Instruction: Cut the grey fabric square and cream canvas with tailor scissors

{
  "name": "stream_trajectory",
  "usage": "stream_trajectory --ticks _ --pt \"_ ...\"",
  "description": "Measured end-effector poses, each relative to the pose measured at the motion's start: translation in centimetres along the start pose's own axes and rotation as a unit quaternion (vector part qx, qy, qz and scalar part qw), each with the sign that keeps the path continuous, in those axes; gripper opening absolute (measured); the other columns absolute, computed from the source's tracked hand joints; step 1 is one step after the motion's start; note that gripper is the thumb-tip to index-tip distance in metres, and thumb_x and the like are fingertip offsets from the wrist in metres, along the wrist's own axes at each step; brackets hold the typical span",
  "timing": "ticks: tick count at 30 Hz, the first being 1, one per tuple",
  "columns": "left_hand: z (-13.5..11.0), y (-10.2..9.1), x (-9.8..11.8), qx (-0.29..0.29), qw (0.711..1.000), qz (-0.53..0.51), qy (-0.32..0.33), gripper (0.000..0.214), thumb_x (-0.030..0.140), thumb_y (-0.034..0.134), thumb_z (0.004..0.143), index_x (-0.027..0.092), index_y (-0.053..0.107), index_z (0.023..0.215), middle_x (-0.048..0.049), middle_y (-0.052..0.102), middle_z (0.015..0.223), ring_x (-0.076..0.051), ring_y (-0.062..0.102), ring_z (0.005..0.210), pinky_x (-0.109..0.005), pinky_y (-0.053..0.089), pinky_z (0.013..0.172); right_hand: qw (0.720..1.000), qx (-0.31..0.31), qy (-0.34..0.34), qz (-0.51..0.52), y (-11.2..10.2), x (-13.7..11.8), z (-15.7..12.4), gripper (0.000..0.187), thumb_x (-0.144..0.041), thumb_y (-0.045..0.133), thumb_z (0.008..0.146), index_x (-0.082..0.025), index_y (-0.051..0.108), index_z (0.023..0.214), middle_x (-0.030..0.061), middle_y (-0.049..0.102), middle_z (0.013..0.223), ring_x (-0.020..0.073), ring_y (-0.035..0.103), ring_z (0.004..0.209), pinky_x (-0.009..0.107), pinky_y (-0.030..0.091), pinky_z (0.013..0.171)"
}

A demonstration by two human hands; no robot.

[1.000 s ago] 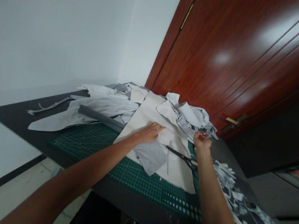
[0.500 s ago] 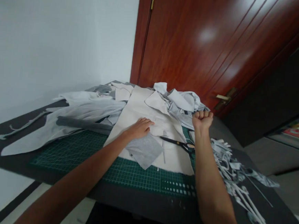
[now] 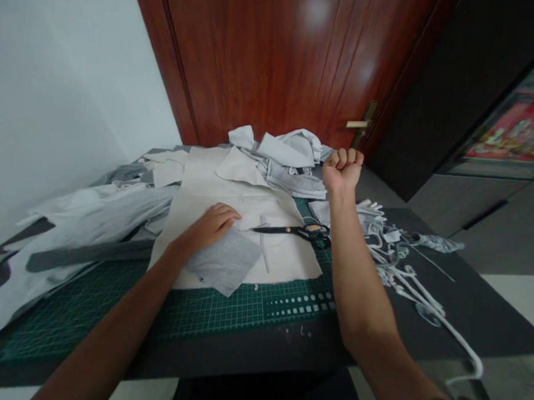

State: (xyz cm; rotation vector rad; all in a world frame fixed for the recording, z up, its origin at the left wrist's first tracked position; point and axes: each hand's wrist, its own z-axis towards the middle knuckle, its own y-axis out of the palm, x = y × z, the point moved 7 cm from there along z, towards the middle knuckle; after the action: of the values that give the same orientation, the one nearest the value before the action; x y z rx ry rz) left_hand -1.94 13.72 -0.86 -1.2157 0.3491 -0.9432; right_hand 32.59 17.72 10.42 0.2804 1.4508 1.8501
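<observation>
My left hand (image 3: 214, 225) lies on a cream cloth (image 3: 248, 201), its fingers stretched out flat at the top edge of a grey square of fabric (image 3: 227, 261). Nothing shows in its grasp. Raised over the right side of the table, my right hand (image 3: 343, 170) is closed in a fist; whatever is inside it, if anything, is hidden. Black-bladed scissors (image 3: 287, 230) rest across the cloth, points toward my left hand and handles near my right forearm. Below them a thin grey ruler-like strip (image 3: 264, 252) lies on the cloth.
A green cutting mat (image 3: 221, 313) lies under the cloth on the dark table (image 3: 245, 361). Pale and grey garments (image 3: 103, 218) are heaped left, more fabric (image 3: 293, 153) at the back. White cords and scraps (image 3: 396, 259) sit right. A wooden door (image 3: 269, 58) stands behind.
My view has turned to the right, so the table and door sit further left. My left hand stays flat on the cloth and my right hand stays a raised fist.
</observation>
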Motion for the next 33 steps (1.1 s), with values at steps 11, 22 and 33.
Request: stream_trajectory --ticks 11,22,33 --pt "0.9 1.6 1.9 -0.051 0.998 -0.019 0.016 0.032 0.043 0.043 0.103 0.021 0.061 0.088 -0.0041 0.065 0.088 -0.022 0.056 0.089 -0.039 0.045 0.089 0.618 -0.064 0.342 0.705 10.5 -4.5 -4.2 0.045 -0.017 0.030 0.107 -0.026 0.056 0.071 -0.0041 0.038 0.051 0.0109 0.035 0.038 0.023 0.026 0.038" --pt "0.8 1.2 0.7 -0.033 0.998 -0.025 -0.043 0.031 0.042 0.039 0.101 0.023 0.056 0.083 -0.0043 0.063 0.085 -0.022 0.057 0.086 -0.037 0.048 0.084 0.585 -0.481 0.268 0.595 14.7 -13.0 -9.2 0.056 -0.053 0.025 0.105 -0.030 0.061 0.069 -0.0072 0.046 0.044 0.0122 0.044 0.026 0.027 0.026 0.033" --pt "0.2 -2.3 -1.3 0.076 0.983 0.096 -0.140 0.029 0.042 0.042 0.099 0.020 0.060 0.106 -0.0122 0.065 0.099 -0.032 0.057 0.100 -0.050 0.044 0.093 0.677 -0.652 0.150 0.306 15.5 -12.5 -11.4 0.016 -0.017 0.057 0.093 -0.028 0.050 0.083 -0.0105 0.057 0.057 0.0110 0.058 0.040 0.024 0.041 0.038"
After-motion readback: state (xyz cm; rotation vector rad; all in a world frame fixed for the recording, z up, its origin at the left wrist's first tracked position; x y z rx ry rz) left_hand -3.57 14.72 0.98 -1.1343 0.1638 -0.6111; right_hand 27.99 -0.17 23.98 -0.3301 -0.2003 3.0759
